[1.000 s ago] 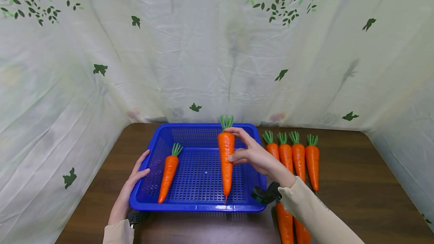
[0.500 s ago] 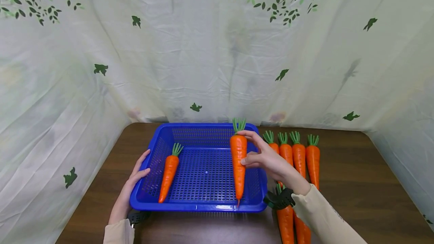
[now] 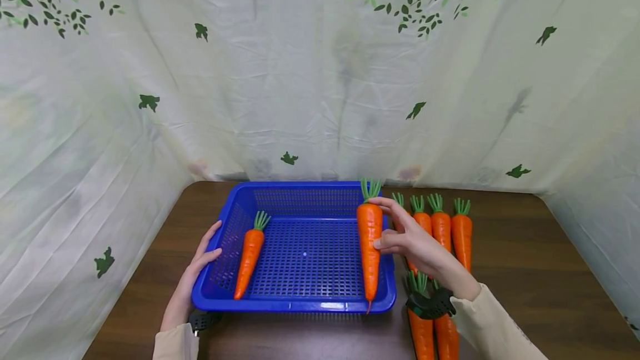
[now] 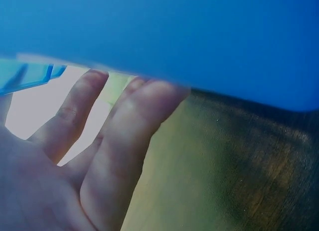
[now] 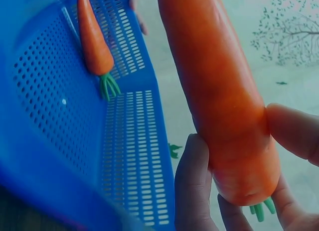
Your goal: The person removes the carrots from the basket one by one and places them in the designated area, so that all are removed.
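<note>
My right hand (image 3: 407, 240) pinches an orange carrot (image 3: 370, 243) with a green top, thumb on one side and fingers near the crown. It is held raised over the right end of a blue plastic basket (image 3: 294, 306), root tip towards me. The right wrist view shows fingers and thumb on both sides of this carrot (image 5: 219, 91). A second carrot (image 3: 249, 263) lies in the basket's left part, slightly tilted. My left hand (image 3: 192, 271) rests against the basket's left side, fingers fairly straight. In the left wrist view, fingers (image 4: 124, 131) touch the blue wall (image 4: 199, 37) from outside.
Right of the basket, several carrots (image 3: 461, 238) lie side by side on the brown wooden table (image 3: 520, 271). More carrots (image 3: 420, 332) lie nearer me, partly covered by my right wrist. A pale curtain (image 3: 320, 71) with leaf prints hangs behind the table.
My right hand has moved right with the carrot, from over the basket's middle-right to its right end. The left hand, basket and carrot inside have stayed put.
</note>
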Demonstrator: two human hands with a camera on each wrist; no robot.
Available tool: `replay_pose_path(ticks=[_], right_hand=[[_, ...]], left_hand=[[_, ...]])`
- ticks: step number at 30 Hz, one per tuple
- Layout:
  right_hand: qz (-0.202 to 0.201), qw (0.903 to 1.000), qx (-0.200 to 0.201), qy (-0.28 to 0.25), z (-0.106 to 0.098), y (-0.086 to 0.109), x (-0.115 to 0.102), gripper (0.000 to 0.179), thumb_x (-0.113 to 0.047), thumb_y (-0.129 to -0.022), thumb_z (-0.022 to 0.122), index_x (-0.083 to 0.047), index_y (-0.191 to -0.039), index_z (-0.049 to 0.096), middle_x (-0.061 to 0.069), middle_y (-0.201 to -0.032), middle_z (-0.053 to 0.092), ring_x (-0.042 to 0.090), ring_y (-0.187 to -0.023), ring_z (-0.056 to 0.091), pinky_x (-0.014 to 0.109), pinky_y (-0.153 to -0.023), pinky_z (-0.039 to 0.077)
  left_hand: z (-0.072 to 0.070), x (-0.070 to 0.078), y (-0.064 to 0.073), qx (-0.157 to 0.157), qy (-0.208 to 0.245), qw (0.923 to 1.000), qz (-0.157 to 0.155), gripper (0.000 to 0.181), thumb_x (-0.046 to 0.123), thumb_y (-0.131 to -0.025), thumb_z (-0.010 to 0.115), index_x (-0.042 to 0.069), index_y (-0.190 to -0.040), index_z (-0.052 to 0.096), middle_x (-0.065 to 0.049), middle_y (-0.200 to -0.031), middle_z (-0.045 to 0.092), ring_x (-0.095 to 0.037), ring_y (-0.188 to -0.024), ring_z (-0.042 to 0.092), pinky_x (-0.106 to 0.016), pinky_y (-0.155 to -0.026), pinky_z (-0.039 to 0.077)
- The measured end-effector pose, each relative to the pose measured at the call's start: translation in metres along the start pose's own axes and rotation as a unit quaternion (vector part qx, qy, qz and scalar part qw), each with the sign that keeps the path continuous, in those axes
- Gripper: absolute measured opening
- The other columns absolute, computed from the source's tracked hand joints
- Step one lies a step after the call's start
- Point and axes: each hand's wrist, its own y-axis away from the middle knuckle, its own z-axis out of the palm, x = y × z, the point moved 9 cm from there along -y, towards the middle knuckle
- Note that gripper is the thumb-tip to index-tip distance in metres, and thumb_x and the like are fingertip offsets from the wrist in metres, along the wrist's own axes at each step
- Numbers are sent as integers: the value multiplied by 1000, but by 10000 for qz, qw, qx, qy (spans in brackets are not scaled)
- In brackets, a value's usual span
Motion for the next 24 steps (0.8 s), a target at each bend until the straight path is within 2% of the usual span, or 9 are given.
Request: replay_pose_path(ticks=[10,13,17,21,23,24], right_hand=[[24,9999,-12,161,-14,20,4,70,-5,-88,61,-20,-146,25,9,-152,13,29,-88,57,45,-86,45],[21,9999,-13,103,-18,26,5,71,-5,-88,61,-18,-147,24,10,-151,12,28,-90,56,45,-85,45],[78,9999,38,87,-25,35,8,71,-5,-89,61,-20,-147,24,8,-151,12,23,-82,54,42,-81,47],[102,9997,144,151,-32,43,11,69,-5,-89,61,-20,-146,25,8,-152,10,23,-80,54,42,-80,46],[97,9995,222,190,-36,47,12,69,-6,-89,61,-20,-146,26,9,-152,10,27,-86,55,45,-82,46],[90,9995,258,188,-38,50,12,69,-5,-89,61,-21,-146,26,9,-152,9,30,-94,53,45,-82,46]], left_hand=[[0,2,-1,-55,68,9998,198,62,-2,-98,26,32,-149,31,16,-133,43,-1,-117,46,-17,-92,38],[0,2,-1,-57,87,9998,155,61,-1,-98,26,33,-149,30,16,-133,42,-1,-118,45,-17,-93,38],[1,1,-1,-44,96,9999,91,60,0,-99,26,31,-150,27,15,-134,41,-1,-119,45,-18,-94,38],[1,2,-1,-14,18,9998,204,62,-3,-98,26,29,-150,28,15,-134,42,-1,-118,45,-17,-93,37],[1,2,-1,-33,12,9998,203,61,-2,-98,26,30,-150,29,16,-134,42,0,-118,45,-16,-93,37],[1,2,-1,-44,25,9998,209,61,-2,-98,26,30,-150,28,16,-134,42,0,-119,45,-16,-93,37]])
